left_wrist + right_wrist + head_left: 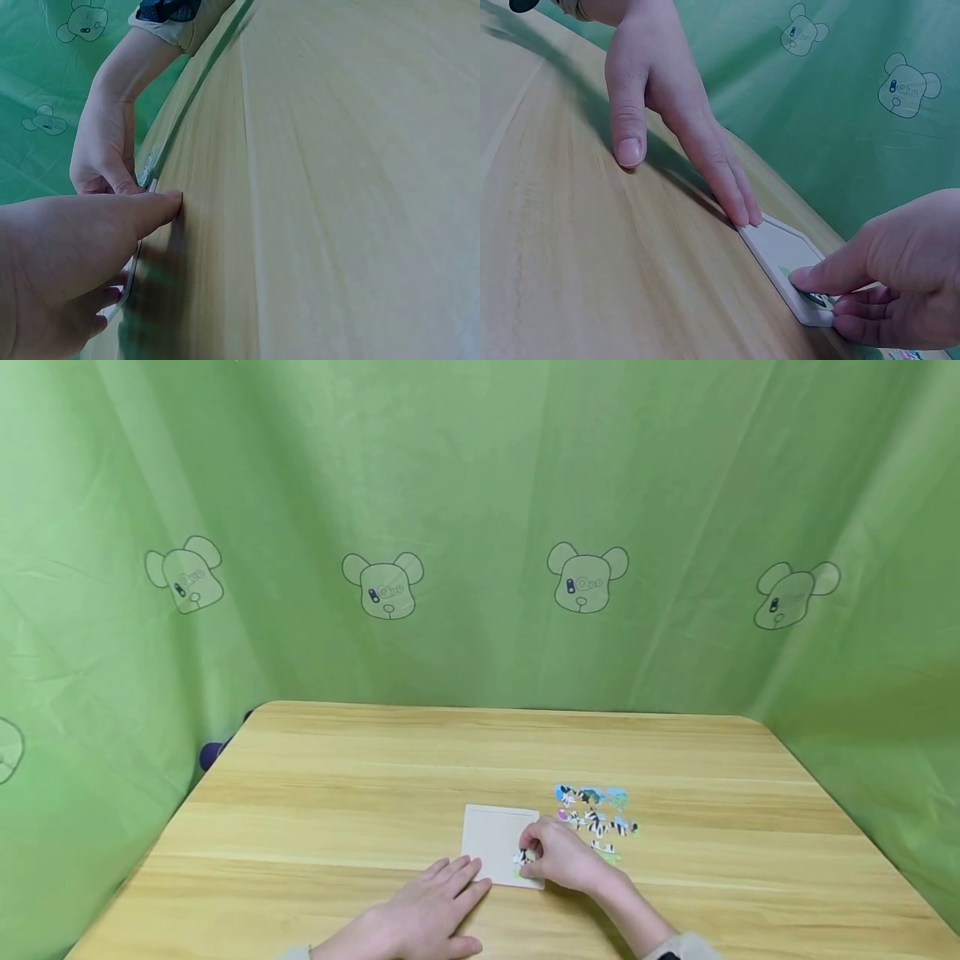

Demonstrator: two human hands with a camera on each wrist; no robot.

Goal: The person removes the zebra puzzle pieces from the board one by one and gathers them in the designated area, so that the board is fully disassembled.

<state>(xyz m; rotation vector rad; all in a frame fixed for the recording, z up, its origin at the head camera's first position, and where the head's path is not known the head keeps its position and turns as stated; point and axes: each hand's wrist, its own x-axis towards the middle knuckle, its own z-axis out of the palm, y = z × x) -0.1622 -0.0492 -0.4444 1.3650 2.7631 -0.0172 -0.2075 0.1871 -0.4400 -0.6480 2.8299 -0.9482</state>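
Note:
A white square puzzle tray [491, 839] with a raised border lies on the table. In the head view my left hand [435, 910] has its fingers straight, the tips resting on the tray's near left corner. My right hand [564, 857] pinches a puzzle piece [521, 860] with black, white and green printing over the tray's near right corner. The right wrist view shows that piece [821, 300] under the thumb, close over the tray [776, 244]. Part of the piece is hidden by the fingers.
Several loose puzzle pieces [597, 823], printed with animals, sky and grass, lie in rows to the right of the tray. The wooden table [337, 777] is bordered by a green curtain [480, 635] with bear-head outlines. A dark purple object [211, 755] shows past the left edge.

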